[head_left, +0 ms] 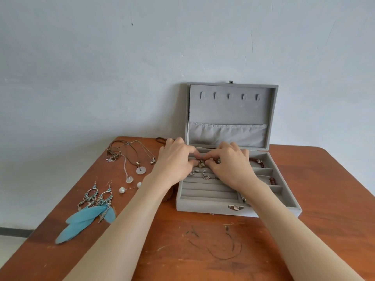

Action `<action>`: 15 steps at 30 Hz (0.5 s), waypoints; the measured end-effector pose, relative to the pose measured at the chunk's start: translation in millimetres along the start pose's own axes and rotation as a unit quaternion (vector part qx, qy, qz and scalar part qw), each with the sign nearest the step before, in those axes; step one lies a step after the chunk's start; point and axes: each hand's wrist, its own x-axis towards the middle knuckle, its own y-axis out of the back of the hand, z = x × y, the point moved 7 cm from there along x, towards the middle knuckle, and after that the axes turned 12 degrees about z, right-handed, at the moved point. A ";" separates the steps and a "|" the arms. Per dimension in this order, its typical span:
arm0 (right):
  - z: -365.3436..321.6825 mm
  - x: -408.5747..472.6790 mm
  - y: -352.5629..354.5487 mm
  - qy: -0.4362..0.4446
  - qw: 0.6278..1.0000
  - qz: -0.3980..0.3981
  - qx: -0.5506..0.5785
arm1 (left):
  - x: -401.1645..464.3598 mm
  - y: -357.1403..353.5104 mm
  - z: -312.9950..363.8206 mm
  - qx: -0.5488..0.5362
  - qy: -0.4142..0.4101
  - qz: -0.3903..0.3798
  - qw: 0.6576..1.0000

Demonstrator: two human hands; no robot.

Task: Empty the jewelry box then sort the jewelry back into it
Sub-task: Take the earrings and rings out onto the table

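While the open jewelry box [239,209] sits mid-tabletop [203,250], a ring [201,163] goes into its padded rolls: best seated straight and pushed gently down. Left hand [174,159] and right hand [229,165] both pinch it, fingers curled close. Feather earrings [89,211] wait alongside.

A scratched wooden table [203,250] stands against a pale wall [121,57].

upright lid [231,110] blocks rear, jewelry [129,159] crowds left
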 end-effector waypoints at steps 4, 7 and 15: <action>1.0 0.8 -0.5 -0.017 1.000 0.000 0.021 | -0.4 -0.8 -2.0 -0.016 0.012 -0.002 1.000; 0.9 1.5 -2.3 -0.027 0.999 -0.004 0.038 | -1.4 -1.0 -3.8 -0.022 0.012 0.006 1.000; 0.0 5.4 7.5 -0.048 0.984 0.012 0.169 | -3.0 13.1 -3.5 -0.063 -0.006 0.061 0.996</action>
